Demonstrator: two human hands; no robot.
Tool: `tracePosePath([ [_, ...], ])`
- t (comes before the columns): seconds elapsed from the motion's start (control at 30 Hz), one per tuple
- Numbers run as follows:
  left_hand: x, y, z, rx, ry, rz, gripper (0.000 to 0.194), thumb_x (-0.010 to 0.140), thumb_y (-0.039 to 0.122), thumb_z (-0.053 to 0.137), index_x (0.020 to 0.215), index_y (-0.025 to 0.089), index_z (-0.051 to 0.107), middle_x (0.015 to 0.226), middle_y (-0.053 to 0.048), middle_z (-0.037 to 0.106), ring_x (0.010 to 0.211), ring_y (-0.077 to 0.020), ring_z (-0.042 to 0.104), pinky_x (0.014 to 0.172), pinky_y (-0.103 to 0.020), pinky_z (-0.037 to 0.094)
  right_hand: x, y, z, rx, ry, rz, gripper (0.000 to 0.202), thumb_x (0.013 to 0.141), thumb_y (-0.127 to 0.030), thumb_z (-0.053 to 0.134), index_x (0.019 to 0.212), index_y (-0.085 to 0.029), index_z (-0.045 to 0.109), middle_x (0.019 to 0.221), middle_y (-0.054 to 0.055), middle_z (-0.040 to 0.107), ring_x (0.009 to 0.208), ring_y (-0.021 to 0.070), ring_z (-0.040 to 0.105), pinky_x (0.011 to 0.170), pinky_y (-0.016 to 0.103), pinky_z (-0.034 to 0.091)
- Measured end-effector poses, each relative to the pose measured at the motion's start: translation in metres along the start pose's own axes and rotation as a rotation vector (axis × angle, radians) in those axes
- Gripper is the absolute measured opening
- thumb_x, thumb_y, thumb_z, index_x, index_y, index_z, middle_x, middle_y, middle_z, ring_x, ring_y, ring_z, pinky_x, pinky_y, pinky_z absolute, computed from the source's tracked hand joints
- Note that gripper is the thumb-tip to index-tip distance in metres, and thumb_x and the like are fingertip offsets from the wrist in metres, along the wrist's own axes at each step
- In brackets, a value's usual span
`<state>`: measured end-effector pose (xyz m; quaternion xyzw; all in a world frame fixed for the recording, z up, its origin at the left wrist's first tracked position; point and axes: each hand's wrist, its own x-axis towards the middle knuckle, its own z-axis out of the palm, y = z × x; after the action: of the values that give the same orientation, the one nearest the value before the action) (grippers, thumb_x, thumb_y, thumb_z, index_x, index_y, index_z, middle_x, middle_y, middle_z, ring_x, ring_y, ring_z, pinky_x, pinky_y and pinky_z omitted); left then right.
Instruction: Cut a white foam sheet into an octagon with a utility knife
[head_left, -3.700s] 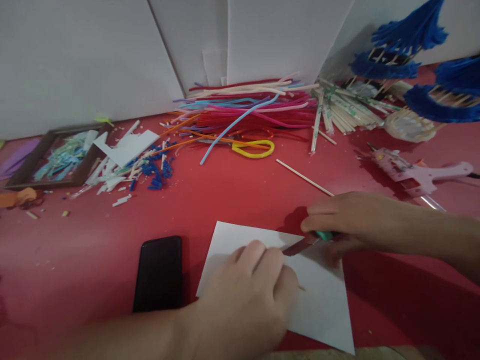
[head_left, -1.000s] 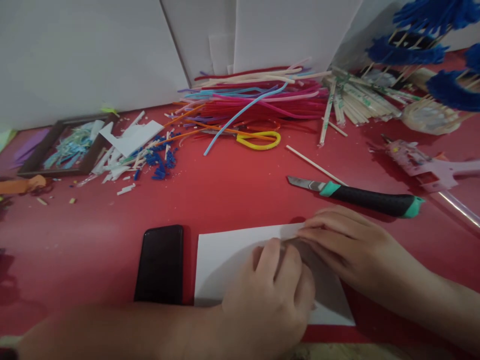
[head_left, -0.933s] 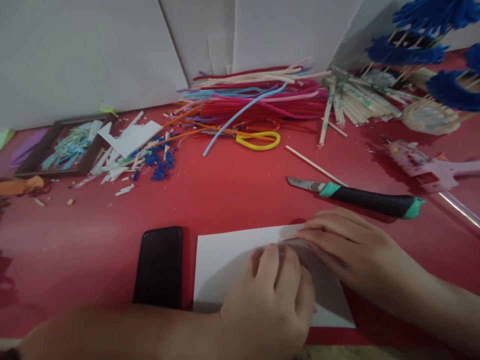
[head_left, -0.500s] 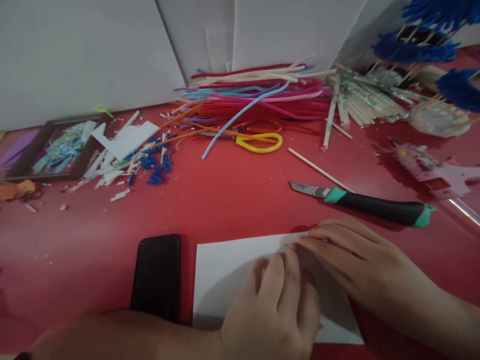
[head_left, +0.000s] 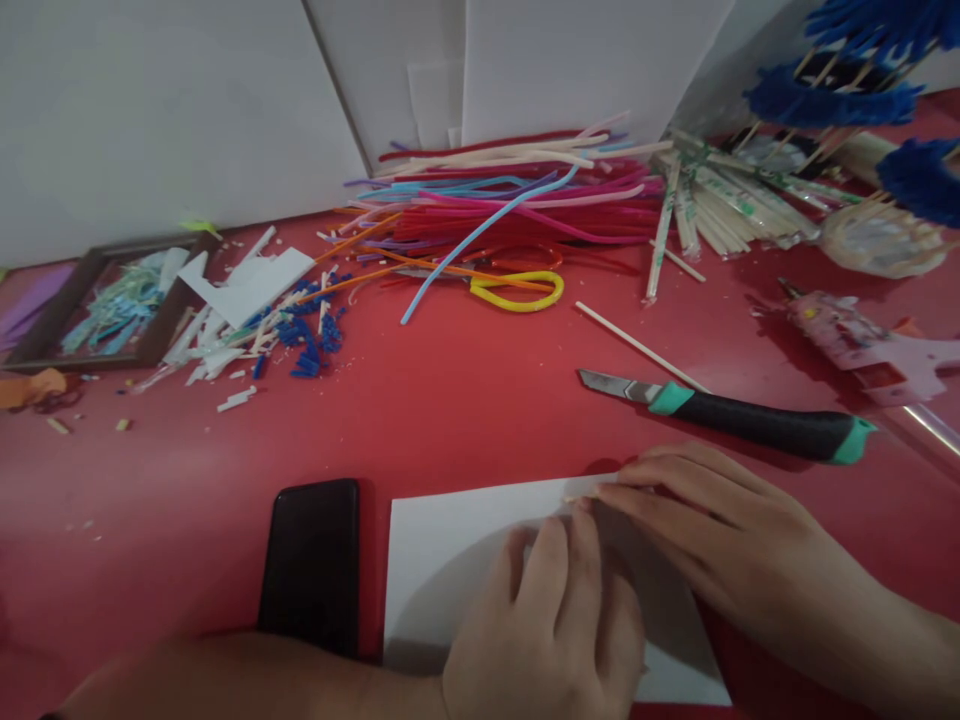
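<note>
A white sheet of paper (head_left: 442,540) lies on the red table under both hands. My left hand (head_left: 555,610) rests on the sheet with its fingers curled together, their tips at a small pale stick piece (head_left: 576,498) near the sheet's far edge. My right hand (head_left: 712,520) reaches in from the right, its fingers close together and fingertips at the same piece. How each hand grips the piece is partly hidden. Beyond my right hand lies a cutter knife (head_left: 750,418) with its blade out. A black phone (head_left: 311,565) is left of the sheet.
Pipe cleaners (head_left: 510,205) and yellow-handled scissors (head_left: 525,292) lie at the back. A thin stick (head_left: 637,345) is beyond the knife. Wrapped sticks (head_left: 720,205) and a pink glue gun (head_left: 870,345) are at right. Paper scraps (head_left: 247,285) and a brown frame (head_left: 45,315) are at left.
The whole view has shifted slightly, so the table items appear a little lower. Both hands keep nearly the same place and pose on the sheet.
</note>
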<state>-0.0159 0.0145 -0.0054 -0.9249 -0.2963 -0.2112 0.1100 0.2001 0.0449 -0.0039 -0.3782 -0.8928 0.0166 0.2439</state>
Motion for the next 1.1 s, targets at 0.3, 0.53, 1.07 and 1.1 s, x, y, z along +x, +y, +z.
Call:
tracePosePath([
  [0.3, 0.0, -0.002, -0.001, 0.031, -0.009, 0.013, 0.025, 0.102, 0.029, 0.053, 0.108, 0.012, 0.071, 0.115, -0.017, 0.078, 0.1, -0.0277, 0.072, 0.08, -0.037, 0.058, 0.0, 0.012, -0.007, 0.196, 0.064, 0.242, 0.021, 0.103, -0.026, 0.054, 0.091, -0.025, 0.072, 0.086, 0.004, 0.073, 0.076, 0.0172, 0.073, 0.068, 0.03, 0.062],
  [0.53, -0.002, -0.001, 0.0, 0.03, -0.019, 0.03, 0.028, 0.102, 0.033, 0.056, 0.112, 0.011, 0.07, 0.117, -0.019, 0.077, 0.103, -0.0294, 0.072, 0.081, -0.038, 0.059, 0.002, 0.009, -0.003, 0.207, 0.078, 0.219, 0.023, 0.103, -0.022, 0.053, 0.09, -0.024, 0.071, 0.085, 0.004, 0.072, 0.078, 0.016, 0.072, 0.07, 0.028, 0.06],
  [1.07, -0.003, -0.001, 0.0, 0.036, -0.014, 0.02, 0.03, 0.103, 0.035, 0.054, 0.112, 0.011, 0.069, 0.116, -0.018, 0.077, 0.105, -0.0296, 0.071, 0.083, -0.039, 0.058, 0.003, 0.006, -0.002, 0.166, 0.044, 0.205, 0.027, 0.106, -0.024, 0.048, 0.088, -0.024, 0.068, 0.085, 0.004, 0.072, 0.079, 0.0174, 0.073, 0.07, 0.029, 0.06],
  [1.1, -0.003, -0.001, 0.0, 0.038, -0.013, 0.023, 0.029, 0.103, 0.035, 0.055, 0.112, 0.011, 0.069, 0.116, -0.018, 0.077, 0.105, -0.0297, 0.071, 0.083, -0.039, 0.058, 0.003, 0.006, -0.004, 0.14, 0.051, 0.197, 0.027, 0.106, -0.025, 0.047, 0.089, -0.024, 0.067, 0.085, 0.004, 0.072, 0.079, 0.017, 0.073, 0.071, 0.029, 0.06],
])
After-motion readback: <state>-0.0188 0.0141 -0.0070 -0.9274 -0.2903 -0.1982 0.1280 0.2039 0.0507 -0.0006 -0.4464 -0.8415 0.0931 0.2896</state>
